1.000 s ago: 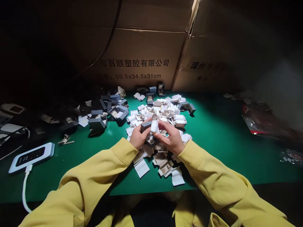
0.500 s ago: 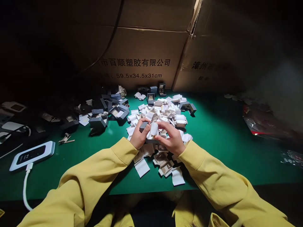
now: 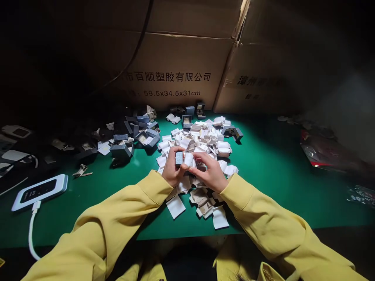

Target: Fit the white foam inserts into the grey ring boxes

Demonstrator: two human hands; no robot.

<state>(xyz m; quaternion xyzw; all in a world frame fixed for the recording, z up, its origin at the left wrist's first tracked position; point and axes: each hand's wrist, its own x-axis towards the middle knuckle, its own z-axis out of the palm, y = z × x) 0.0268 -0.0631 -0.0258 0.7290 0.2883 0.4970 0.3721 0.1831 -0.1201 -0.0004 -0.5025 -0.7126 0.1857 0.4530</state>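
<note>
My left hand (image 3: 172,169) is closed around a small grey box (image 3: 179,158), held upright over the green mat (image 3: 263,183). My right hand (image 3: 209,171) pinches a small white insert (image 3: 189,159) right against the box's side. Both hands hover above a heap of white and beige inserts (image 3: 202,142) in the middle of the mat. More white pieces (image 3: 175,206) lie just below my wrists. Yellow sleeves cover both arms.
Several small grey boxes (image 3: 137,134), some with lids up, lie to the left of the heap, a few more (image 3: 233,132) behind it. Large cardboard cartons (image 3: 175,66) wall off the back. A white device (image 3: 39,191) with a cable lies at left; dark packets (image 3: 325,152) at right.
The grey box has been turned upright in my left hand and brought a little nearer. The white insert now sits tight against it. The hands stayed over the heap.
</note>
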